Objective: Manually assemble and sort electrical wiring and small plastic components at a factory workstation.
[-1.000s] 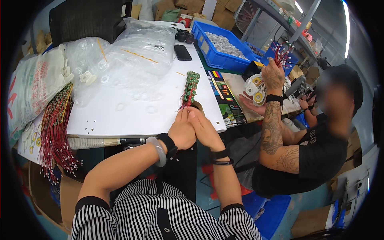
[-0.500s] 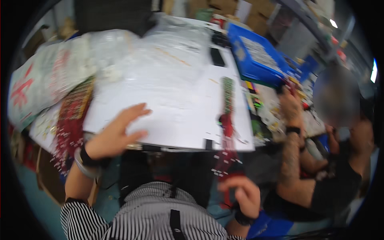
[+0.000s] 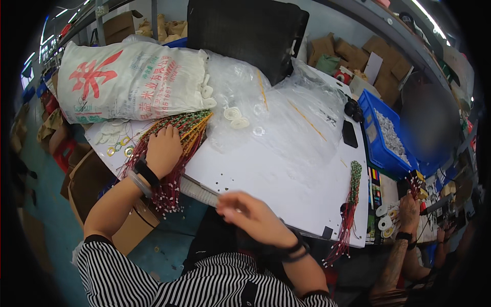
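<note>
The left hand (image 3: 163, 152) lay on red wires (image 3: 193, 139) at the left end of the worktop (image 3: 266, 171), its grip too hidden to tell, while the right hand (image 3: 251, 218) hung near the edge, its grip loose.

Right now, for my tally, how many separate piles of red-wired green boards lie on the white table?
2: a large pile under the left hand, beside the white woven sack; a small pile at the right of the table. The sack may hide more.
</note>
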Demonstrator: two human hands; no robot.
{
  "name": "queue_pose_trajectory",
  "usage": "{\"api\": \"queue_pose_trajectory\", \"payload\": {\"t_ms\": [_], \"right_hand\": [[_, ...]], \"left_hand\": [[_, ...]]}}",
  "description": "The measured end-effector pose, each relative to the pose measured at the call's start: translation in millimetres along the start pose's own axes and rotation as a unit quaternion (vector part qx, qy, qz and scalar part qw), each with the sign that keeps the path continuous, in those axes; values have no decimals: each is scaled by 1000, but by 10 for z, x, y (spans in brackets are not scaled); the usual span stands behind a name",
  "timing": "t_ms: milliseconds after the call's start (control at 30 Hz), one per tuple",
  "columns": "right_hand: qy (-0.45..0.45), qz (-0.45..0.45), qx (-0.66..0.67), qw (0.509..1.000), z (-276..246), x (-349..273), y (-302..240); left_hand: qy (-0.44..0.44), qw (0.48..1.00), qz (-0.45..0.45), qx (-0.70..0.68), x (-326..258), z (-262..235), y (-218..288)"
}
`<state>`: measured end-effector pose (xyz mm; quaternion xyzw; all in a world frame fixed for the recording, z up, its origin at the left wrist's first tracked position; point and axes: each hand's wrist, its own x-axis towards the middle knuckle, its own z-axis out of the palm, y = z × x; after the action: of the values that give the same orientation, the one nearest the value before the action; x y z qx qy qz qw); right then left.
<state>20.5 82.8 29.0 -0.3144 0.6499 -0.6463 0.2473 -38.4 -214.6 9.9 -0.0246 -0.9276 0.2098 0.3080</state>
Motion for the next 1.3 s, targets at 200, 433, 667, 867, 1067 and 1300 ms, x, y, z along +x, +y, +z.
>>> {"api": "queue_pose_trajectory", "payload": {"t_ms": [200,433,667,867,1067,1300], "right_hand": [[84,118,241,959,167,1441,268],[142,74,281,946,312,1527,294],[156,-190,14,969,192,583,-357],[212,-112,-19,971,188,594,-519],[125,-348,175,913,73,435,-737],[-17,-244,154,957,238,429,-461]], "left_hand": [[-86,996,0,33,-128,-444,231],[-84,987,24,-133,-380,-1226,384],[179,905,-58,-380,-199,-1277,-410],[68,907,-91,-405,-140,-214,-683],[-76,921,-9,-381,-414,-16,-809],[-126,678,-93,-718,-979,-505,-700]]}}
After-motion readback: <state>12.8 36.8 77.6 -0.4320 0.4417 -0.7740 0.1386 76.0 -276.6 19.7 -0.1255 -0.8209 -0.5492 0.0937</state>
